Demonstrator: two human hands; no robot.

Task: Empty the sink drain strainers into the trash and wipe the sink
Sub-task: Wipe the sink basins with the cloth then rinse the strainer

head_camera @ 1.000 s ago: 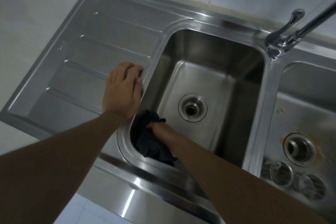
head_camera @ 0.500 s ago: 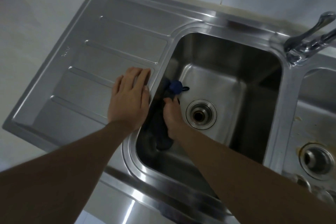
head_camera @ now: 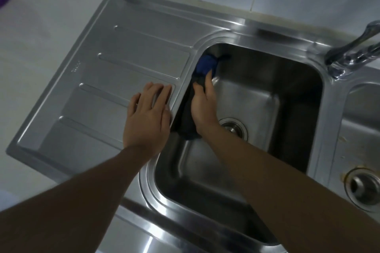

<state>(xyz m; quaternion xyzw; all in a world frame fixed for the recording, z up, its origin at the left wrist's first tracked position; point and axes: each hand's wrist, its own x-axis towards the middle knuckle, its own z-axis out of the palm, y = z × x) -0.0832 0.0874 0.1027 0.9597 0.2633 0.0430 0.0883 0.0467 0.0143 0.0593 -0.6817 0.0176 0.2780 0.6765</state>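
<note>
Head view. Right hand [head_camera: 202,107] advanced from near the drain to the far left corner of the left basin [head_camera: 267,96], fingers closed on the dark blue cloth [head_camera: 205,64], pressed against the left wall. Left hand [head_camera: 147,119] unchanged: flat, fingers spread, holding nothing, on the drainboard [head_camera: 115,72] at the basin edge. Drain [head_camera: 234,127] uncovered, partly hidden by the right wrist. Right basin drain [head_camera: 363,187] at right, stained surround. Faucet [head_camera: 353,53] far right. Embossed mark on drainboard rim illegible.
</note>
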